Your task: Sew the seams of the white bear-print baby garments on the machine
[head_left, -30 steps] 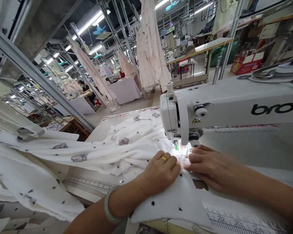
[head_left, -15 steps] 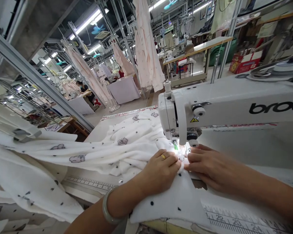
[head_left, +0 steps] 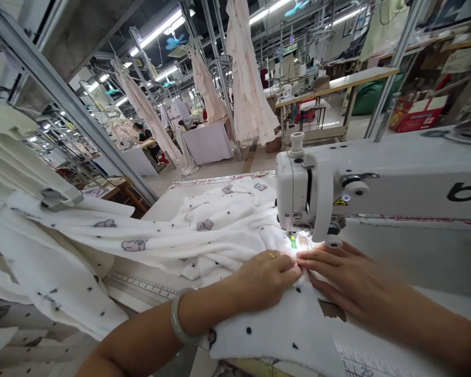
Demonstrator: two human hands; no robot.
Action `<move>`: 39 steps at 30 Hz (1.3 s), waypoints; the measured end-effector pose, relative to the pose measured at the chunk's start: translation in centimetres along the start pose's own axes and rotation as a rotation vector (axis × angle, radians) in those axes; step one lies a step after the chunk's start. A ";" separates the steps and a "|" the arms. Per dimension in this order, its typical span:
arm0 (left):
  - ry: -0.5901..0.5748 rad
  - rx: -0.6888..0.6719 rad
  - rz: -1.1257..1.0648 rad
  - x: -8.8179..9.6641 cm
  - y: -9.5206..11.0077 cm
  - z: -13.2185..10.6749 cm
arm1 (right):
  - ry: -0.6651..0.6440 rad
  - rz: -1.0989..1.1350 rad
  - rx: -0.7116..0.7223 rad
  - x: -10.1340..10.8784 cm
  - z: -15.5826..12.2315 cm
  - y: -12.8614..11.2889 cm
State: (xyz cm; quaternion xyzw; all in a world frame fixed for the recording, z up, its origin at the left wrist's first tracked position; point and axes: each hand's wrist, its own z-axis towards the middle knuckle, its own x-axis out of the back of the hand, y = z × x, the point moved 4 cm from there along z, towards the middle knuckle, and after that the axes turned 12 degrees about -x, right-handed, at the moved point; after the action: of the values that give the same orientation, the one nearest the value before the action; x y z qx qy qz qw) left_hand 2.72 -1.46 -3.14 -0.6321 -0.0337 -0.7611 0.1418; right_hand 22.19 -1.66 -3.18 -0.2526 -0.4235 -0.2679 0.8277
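White fabric (head_left: pixel 235 222) across desk (head_left: pixel 166 202) beside sewing machine (head_left: pixel 396 180), left hand (head_left: pixel 265 280) gripping it, grip of right hand (head_left: pixel 347 275) unclear, garments (head_left: pixel 250 89) hanging beyond

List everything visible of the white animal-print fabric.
The white, soft-looking fabric with grey animal prints and dark dots lies in loose folds across the pale, smooth table, flatter near the person. It reaches the brightly lit needle end of the white sewing machine. The curled left hand rests on it; the right hand lies at its edge, contact unclear.
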 end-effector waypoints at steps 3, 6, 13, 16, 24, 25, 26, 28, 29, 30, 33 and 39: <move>-0.035 -0.002 0.016 -0.3 -1.1 0.2 | 0.023 -0.034 -0.042 -0.8 -0.3 0.6; -0.077 -0.001 0.006 -0.4 -2.2 0.5 | 0.017 -0.064 -0.093 -1.1 -0.4 1.1; -0.111 0.029 0.032 -0.7 -3.1 1.2 | 0.060 -0.060 -0.083 -0.5 0.1 1.0; -0.078 0.028 0.104 -0.3 -2.8 1.3 | 0.037 -0.042 -0.093 -0.7 0.0 1.2; -0.085 -0.015 0.171 0.2 -1.7 1.0 | -0.023 -0.062 -0.137 -0.8 0.1 1.0; -0.088 -0.005 0.173 0.1 -1.8 1.1 | -0.032 -0.067 -0.152 -0.8 0.2 1.0; -0.094 0.005 0.177 0.0 -1.8 1.2 | -0.036 -0.065 -0.159 -0.7 0.2 1.0; -0.108 0.021 0.182 -0.2 -2.0 1.3 | -0.020 -0.051 -0.141 -0.6 0.3 1.1; -0.115 0.028 0.180 -0.2 -2.0 1.4 | -0.012 -0.043 -0.131 -0.5 0.3 1.1; -0.118 0.033 0.175 -0.3 -2.1 1.4 | -0.004 -0.033 -0.113 -0.3 0.3 1.1; -0.112 0.053 0.145 0.1 -2.1 1.4 | 0.017 0.005 -0.045 0.2 0.3 0.7; -0.114 0.080 0.101 1.5 -1.9 0.4 | -0.060 0.147 0.148 1.0 0.5 -1.7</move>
State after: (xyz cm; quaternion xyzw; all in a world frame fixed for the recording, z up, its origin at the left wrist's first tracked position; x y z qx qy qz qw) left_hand 2.35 0.14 -1.38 -0.6693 -0.0399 -0.7136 0.2030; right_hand 21.29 -2.79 -1.69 -0.2293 -0.4470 -0.1667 0.8484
